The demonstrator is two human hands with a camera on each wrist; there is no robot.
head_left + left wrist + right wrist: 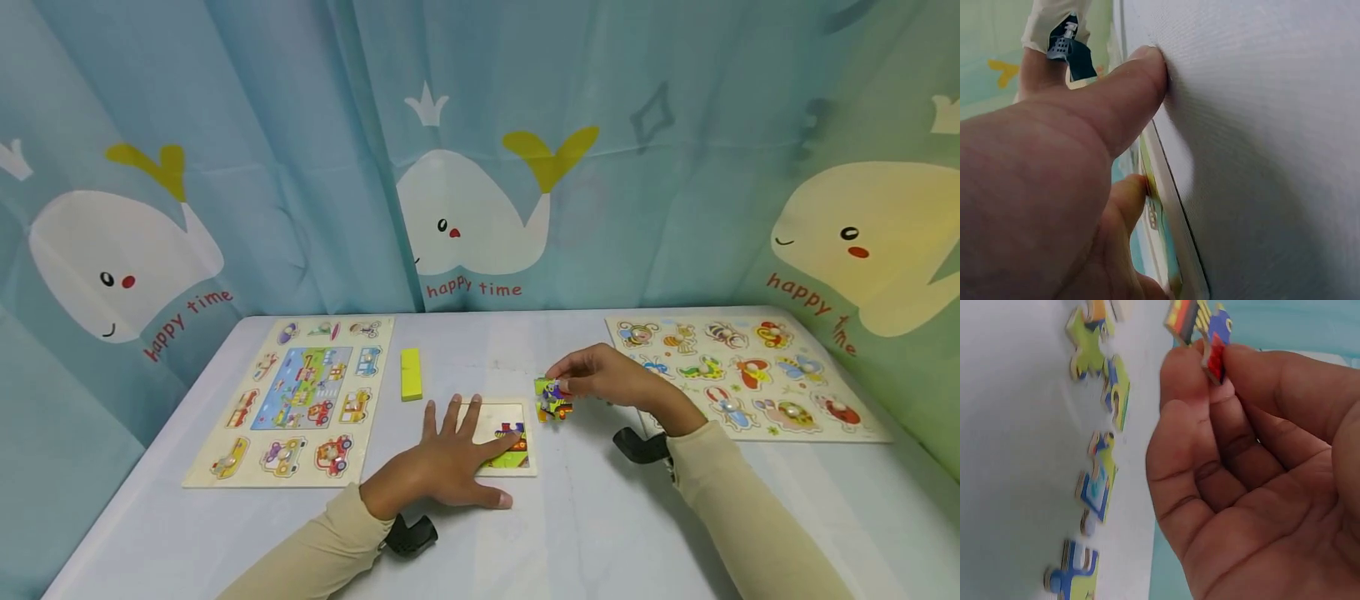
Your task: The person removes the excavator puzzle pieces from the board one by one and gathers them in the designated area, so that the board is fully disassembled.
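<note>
My left hand [447, 468] lies spread over a small wooden puzzle tray [495, 410], its fingers straight. The index fingertip touches colourful jigsaw pieces [516, 458] in the tray's lower right corner; the thumb rests on the table in front of the tray. Right of the tray, my right hand [600, 377] pinches a colourful jigsaw piece [1215, 357] between thumb and fingertips. In the right wrist view, several loose jigsaw pieces, one of them a green piece [1088, 347], lie on the table beside that hand. The palm hides part of the tray.
A yellow block [411, 374] stands behind the tray to the left. At the left lies a vehicle peg puzzle board [202, 468], at the right an insect peg puzzle board [855, 425]. A blue whale-print curtain [480, 83] hangs behind the white table [570, 533].
</note>
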